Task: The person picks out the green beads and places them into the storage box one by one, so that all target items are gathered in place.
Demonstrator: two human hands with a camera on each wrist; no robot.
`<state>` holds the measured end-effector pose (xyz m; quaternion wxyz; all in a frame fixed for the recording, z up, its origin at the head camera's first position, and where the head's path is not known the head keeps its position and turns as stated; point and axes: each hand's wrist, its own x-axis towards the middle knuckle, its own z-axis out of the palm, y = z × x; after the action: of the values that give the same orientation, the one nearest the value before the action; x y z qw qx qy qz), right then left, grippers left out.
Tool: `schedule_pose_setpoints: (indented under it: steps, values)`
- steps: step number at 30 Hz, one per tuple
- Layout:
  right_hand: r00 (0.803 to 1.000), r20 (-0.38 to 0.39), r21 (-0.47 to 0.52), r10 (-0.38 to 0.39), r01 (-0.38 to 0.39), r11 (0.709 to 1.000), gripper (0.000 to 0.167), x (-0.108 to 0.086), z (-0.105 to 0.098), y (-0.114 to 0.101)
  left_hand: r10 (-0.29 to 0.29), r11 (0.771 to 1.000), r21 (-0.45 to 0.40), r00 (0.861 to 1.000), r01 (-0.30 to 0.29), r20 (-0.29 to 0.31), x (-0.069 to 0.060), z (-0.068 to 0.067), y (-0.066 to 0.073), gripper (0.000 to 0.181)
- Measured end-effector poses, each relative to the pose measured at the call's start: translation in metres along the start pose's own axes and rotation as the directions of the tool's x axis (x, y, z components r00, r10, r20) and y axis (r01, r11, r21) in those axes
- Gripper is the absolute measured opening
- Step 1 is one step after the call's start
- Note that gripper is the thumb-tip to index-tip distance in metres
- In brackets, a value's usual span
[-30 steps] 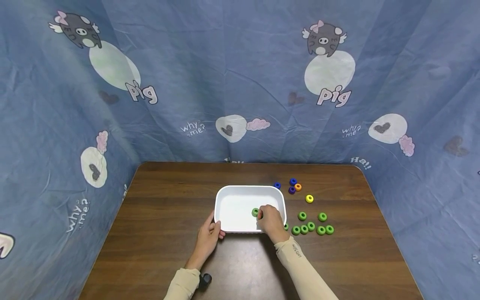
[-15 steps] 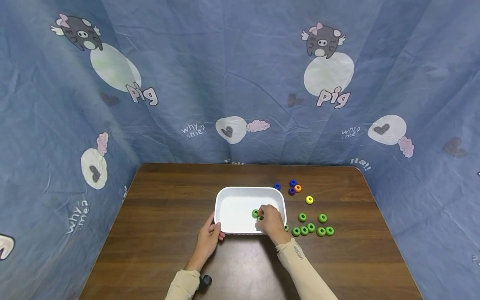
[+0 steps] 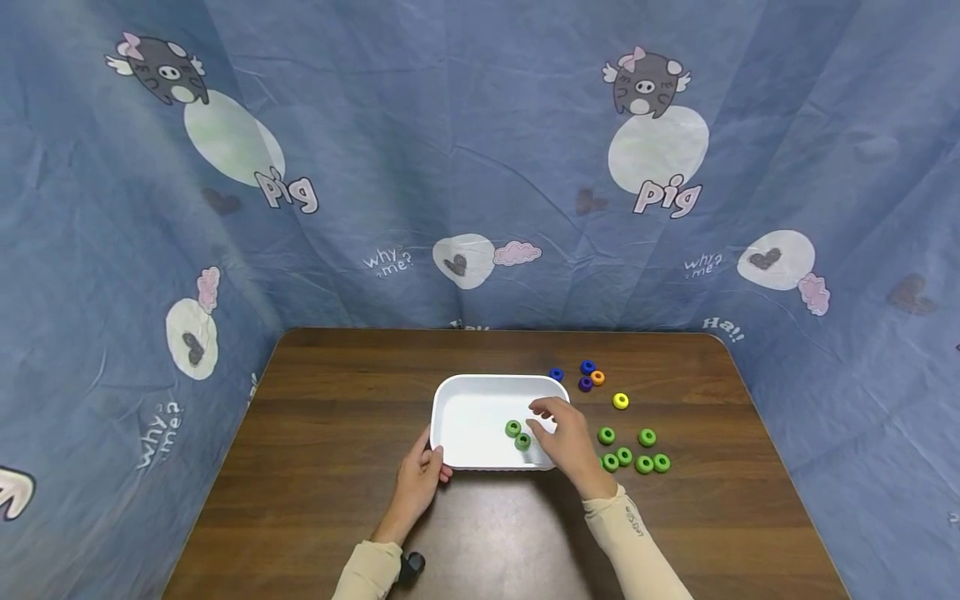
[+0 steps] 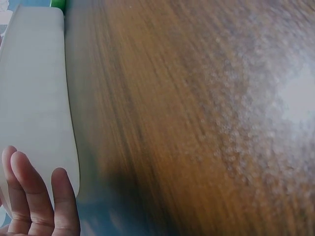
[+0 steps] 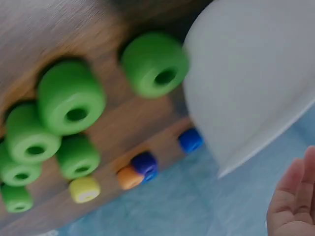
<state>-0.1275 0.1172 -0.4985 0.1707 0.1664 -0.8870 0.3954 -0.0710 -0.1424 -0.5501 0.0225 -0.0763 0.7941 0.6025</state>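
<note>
Head view: a person sits or stands at a brown wood-grain worktop [image 3: 337, 400], with a blue pig-print curtain [image 3: 525, 183] behind it. A white rectangular tray [image 3: 472, 425] lies mid-worktop. The left hand [image 3: 417, 481] grips its near left corner, thumb over the rim. The right hand [image 3: 566, 442] hovers over the tray's right end, thumb and fingers parted in a loose C, holding nothing. Inside the tray, right of its middle, lie two green ring beads [image 3: 510, 432], touching or nearly so. More green beads [image 3: 606, 442] are scattered to the tray's right; beyond them are one yellow bead [image 3: 620, 406], one orange bead [image 3: 597, 382], one purple bead [image 3: 585, 387] and two blue beads [image 3: 587, 371].

The step in hand looks like placing green beads in the tray one by one. The next move would seem to call for the right hand to cross the rim and pinch a loose green bead, the left keeping the tray steady.

Left wrist view: three left fingers lie against the tray's outer side; the thumb cannot be made out.

Right wrist view: part of the right hand shows at the lower right, apart from the beads; its fingertips are cut off.
</note>
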Motion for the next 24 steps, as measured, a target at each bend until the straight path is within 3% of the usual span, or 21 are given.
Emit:
schedule_pose_setpoints:
  steps: [3, 8, 15, 24]
  values:
    - [0.999, -0.044, -0.013, 0.028, -0.029, 0.999, 0.020, 0.000, -0.014, 0.005, -0.004, 1.000, -0.006, 1.000, 0.004, -0.004, 0.000, 0.001, 0.000, 0.056]
    - [0.986, -0.081, -0.018, 0.144, -0.146, 0.989, 0.018, -0.001, -0.037, 0.014, -0.004, 1.000, -0.021, 1.000, 0.004, -0.009, 0.001, 0.002, 0.001, 0.056]
    - [0.961, -0.111, 0.057, 0.254, -0.249, 0.967, 0.018, -0.013, -0.059, 0.028, -0.001, 1.000, -0.023, 1.000, 0.001, -0.008, 0.001, 0.001, 0.001, 0.056]
    - [0.908, -0.162, 0.091, 0.386, -0.376, 0.922, 0.017, -0.030, -0.068, 0.045, 0.005, 1.000, -0.012, 1.000, -0.005, 0.005, 0.000, 0.000, 0.000, 0.056]
